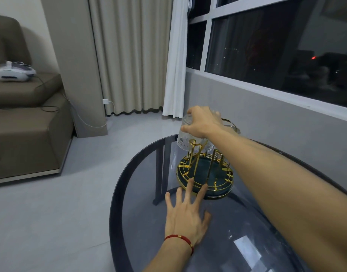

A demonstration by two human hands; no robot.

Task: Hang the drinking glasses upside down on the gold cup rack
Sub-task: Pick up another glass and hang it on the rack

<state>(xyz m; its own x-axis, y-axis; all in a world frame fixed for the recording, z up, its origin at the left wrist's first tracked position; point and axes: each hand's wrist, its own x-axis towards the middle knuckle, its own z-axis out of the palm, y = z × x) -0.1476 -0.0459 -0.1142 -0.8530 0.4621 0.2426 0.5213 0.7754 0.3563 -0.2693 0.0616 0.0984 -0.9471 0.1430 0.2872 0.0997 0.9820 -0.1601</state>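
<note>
The gold cup rack (pixel 205 174) stands on a round dark-green tray with a gold rim, near the far edge of the glass table. My right hand (pixel 203 122) grips a clear patterned drinking glass (pixel 189 143) upside down by its base, over one of the rack's upright gold prongs. A second glass (pixel 230 127) shows partly behind my right wrist, on the far side of the rack. My left hand (pixel 185 213) lies flat on the table with fingers spread, its fingertips touching the tray's near rim.
The round smoked-glass table (pixel 141 213) has a dark rim and a dark leg visible through it. A grey wall and window run along the right. A brown sofa (pixel 25 122) with a white appliance sits at the left, curtains behind.
</note>
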